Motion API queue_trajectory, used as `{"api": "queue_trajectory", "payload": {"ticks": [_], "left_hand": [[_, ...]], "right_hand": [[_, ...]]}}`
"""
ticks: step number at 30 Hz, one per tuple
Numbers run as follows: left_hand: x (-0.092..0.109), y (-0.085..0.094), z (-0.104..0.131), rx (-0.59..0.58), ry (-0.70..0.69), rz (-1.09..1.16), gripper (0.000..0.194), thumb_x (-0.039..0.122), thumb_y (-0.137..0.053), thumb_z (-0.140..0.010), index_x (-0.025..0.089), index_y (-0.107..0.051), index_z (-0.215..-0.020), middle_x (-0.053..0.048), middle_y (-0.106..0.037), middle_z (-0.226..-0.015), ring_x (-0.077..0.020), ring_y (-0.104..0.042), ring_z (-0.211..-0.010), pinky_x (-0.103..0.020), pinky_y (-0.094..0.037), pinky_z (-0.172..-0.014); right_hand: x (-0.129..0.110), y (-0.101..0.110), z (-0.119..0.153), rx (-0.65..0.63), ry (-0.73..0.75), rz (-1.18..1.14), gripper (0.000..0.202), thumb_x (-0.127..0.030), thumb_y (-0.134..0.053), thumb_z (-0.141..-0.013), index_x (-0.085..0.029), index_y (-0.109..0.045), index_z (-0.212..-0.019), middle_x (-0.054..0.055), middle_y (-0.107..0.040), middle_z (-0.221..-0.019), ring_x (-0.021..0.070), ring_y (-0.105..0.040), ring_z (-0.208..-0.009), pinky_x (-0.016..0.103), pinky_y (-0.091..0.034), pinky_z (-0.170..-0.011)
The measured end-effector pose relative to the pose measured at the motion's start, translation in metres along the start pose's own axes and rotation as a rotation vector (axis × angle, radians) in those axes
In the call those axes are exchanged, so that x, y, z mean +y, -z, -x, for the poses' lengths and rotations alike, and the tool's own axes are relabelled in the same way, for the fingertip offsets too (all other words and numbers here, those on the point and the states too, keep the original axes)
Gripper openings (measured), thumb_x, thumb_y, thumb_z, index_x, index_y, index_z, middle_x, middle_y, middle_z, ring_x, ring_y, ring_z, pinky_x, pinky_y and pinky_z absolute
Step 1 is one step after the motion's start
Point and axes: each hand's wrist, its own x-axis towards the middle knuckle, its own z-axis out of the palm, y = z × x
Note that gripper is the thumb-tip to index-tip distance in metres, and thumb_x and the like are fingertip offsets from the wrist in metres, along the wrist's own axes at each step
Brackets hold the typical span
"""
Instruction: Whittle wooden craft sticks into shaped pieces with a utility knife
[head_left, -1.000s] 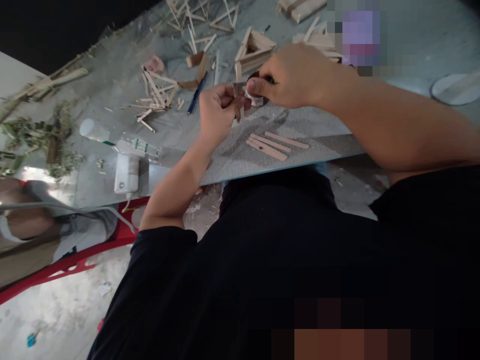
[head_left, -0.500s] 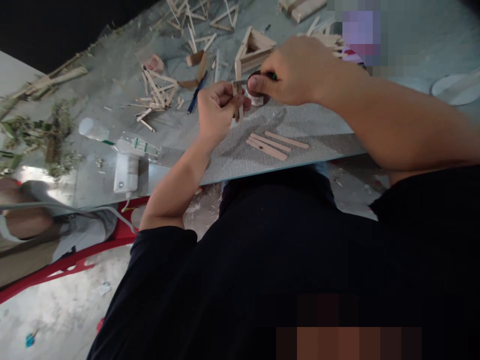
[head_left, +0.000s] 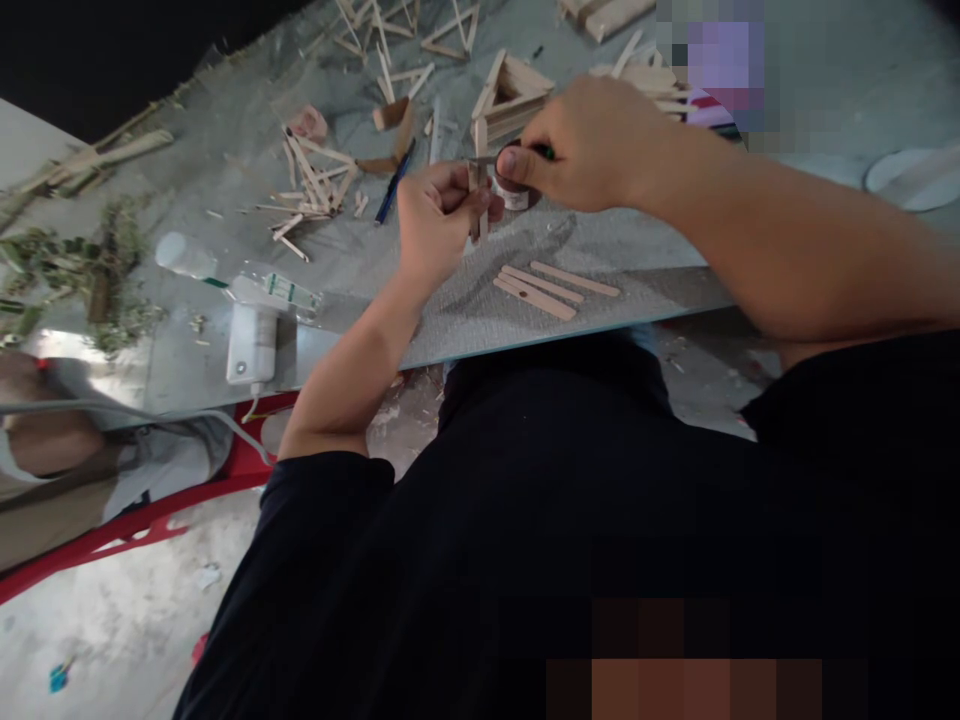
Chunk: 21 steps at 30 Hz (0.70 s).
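Observation:
My left hand (head_left: 435,215) is closed around a couple of flat wooden craft sticks (head_left: 483,215), which stand roughly upright between thumb and fingers. From the right, my right hand (head_left: 574,150) comes in with its fingers curled round a small thin-bladed tool (head_left: 486,160). A bit of green shows at its grip. The blade meets the sticks near their upper part; most of the tool is hidden by my fingers. Just under my right thumb stands a small brown container with a white label (head_left: 514,195). Several loose craft sticks (head_left: 536,292) lie near the table's front edge.
Behind my hands sits a triangular stick structure (head_left: 510,95). To the left are a stick frame (head_left: 319,175), a blue pen (head_left: 395,182), a clear bottle (head_left: 187,258) and a white power bank (head_left: 252,345) with a cable. Another person's leg (head_left: 52,400) is at the far left.
Almost nothing differs. Both hands keep the same grip and place, and the whole view has shifted very slightly.

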Motion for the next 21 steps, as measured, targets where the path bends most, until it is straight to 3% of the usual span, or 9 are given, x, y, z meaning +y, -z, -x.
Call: {"api": "queue_trajectory", "payload": {"ticks": [3,8,12,16,21], "left_hand": [[-0.0015,-0.0010,0.0003,0.002,0.005,0.000,0.026,0.056,-0.085,-0.088,0.036,-0.076,-0.074,0.000,-0.077,-0.070,-0.0227,-0.065,-0.052,-0.040,-0.052,-0.050],[-0.0014,-0.0008,0.0013,-0.003,0.019,-0.002,0.021,0.053,-0.084,-0.088,0.037,-0.076,-0.079,0.002,-0.078,-0.072,-0.0218,-0.065,-0.060,-0.041,-0.053,-0.057],[0.0003,0.0005,0.0027,0.007,0.019,0.015,0.019,0.045,-0.085,-0.087,0.036,-0.075,-0.073,0.001,-0.077,-0.072,-0.0208,-0.061,-0.055,-0.040,-0.049,-0.054],[0.0007,0.0019,0.0040,-0.007,0.075,0.042,0.018,0.037,-0.086,-0.089,0.031,-0.074,-0.077,0.001,-0.079,-0.077,-0.0173,-0.064,-0.060,-0.037,-0.055,-0.062],[-0.0069,0.0019,0.0024,-0.003,0.117,0.126,0.017,0.039,-0.087,-0.085,0.036,-0.074,-0.075,0.003,-0.079,-0.074,-0.0226,-0.070,-0.065,-0.040,-0.056,-0.061]], "right_hand": [[-0.0016,0.0015,0.0010,0.054,-0.018,0.106,0.103,-0.091,-0.013,-0.106,-0.014,-0.078,-0.088,0.010,-0.056,-0.065,0.0188,-0.033,-0.054,0.036,-0.021,-0.060],[-0.0033,0.0019,0.0021,0.046,-0.012,0.095,0.095,-0.092,-0.016,-0.106,-0.017,-0.065,-0.075,0.007,-0.047,-0.058,0.0163,-0.030,-0.050,0.035,-0.021,-0.056],[-0.0034,0.0006,0.0014,0.040,-0.018,0.101,0.094,-0.092,-0.017,-0.107,-0.017,-0.063,-0.072,0.007,-0.047,-0.057,0.0159,-0.028,-0.051,0.035,-0.021,-0.057],[-0.0030,0.0009,0.0011,0.039,-0.024,0.141,0.096,-0.090,-0.016,-0.107,-0.016,-0.068,-0.074,0.009,-0.049,-0.058,0.0162,-0.027,-0.052,0.035,-0.021,-0.060],[-0.0031,0.0008,0.0007,0.034,-0.021,0.174,0.098,-0.089,-0.016,-0.108,-0.015,-0.072,-0.079,0.011,-0.055,-0.062,0.0185,-0.036,-0.053,0.034,-0.021,-0.060]]}}
